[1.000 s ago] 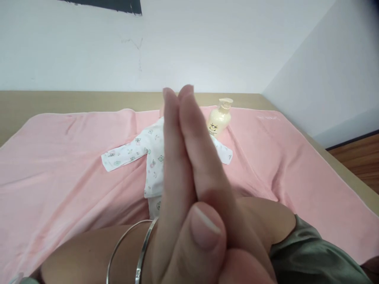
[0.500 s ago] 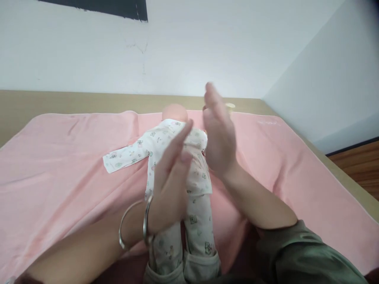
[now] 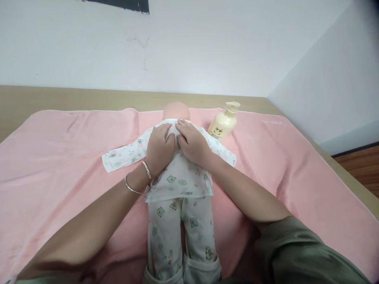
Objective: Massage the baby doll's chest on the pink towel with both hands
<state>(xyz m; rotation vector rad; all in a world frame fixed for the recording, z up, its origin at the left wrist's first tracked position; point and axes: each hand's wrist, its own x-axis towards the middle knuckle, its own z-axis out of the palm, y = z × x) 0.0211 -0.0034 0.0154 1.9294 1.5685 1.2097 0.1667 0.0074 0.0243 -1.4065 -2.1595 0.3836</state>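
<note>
While the left hand (image 3: pixel 160 148) and right hand (image 3: pixel 192 144) lie flat on the doll (image 3: pixel 180 185), neither grips anything.
Nearest me, the doll's legs point at the person and its trunk runs lengthwise up the pink towel (image 3: pixel 59 157). Both forearms reach in over it, with two bangles (image 3: pixel 139 179) on the left wrist. The palms rest side by side on the upper trunk, fingers uncurled, tips near the neck. Light, even whole-palm pressure seems best here, I judge. Farther off, a pump bottle (image 3: pixel 222 123) sits beside the doll's shoulder.

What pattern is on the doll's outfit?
The doll's outfit is white with small green cartoon animal prints; the head view shows it best.
</note>
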